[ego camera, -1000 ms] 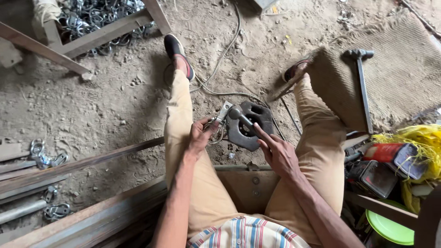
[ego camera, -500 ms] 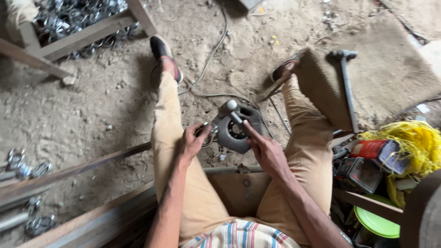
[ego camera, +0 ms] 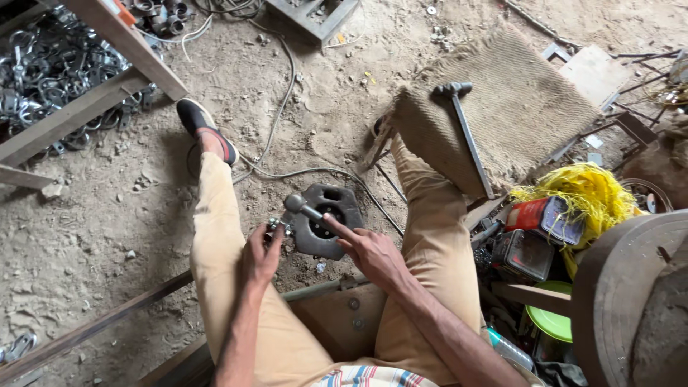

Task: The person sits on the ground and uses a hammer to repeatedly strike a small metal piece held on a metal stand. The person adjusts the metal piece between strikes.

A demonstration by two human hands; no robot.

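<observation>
- Dusty earth floor (ego camera: 93,236) makes up the ground, strewn with small stones, and a person sits on a low wooden seat (ego camera: 337,322) with both legs stretched out over it.
- Between the knees, just past the seat's front edge, lies a dark cast-metal block (ego camera: 331,223) with openings in its top.
- Left hand (ego camera: 259,252) is closed around a small shiny metal fitting (ego camera: 276,228), holding it against the block's left edge.
- Right hand (ego camera: 369,251) grips the handle of a small hammer (ego camera: 304,208), forefinger laid along the shaft; the hammer's head sits just above the fitting.
- A grey cable (ego camera: 287,107) snakes across the floor from the far edge towards the block.
- At the far left corner, a heap of shiny metal rings (ego camera: 43,72) lies behind wooden beams (ego camera: 86,107).
- To the right, a woven mat (ego camera: 516,100) carries a long-handled hammer (ego camera: 466,129).
- Near the right leg sit a bundle of yellow fibre (ego camera: 588,193), a red-and-grey tin (ego camera: 545,218) and a green lid (ego camera: 552,322).
</observation>
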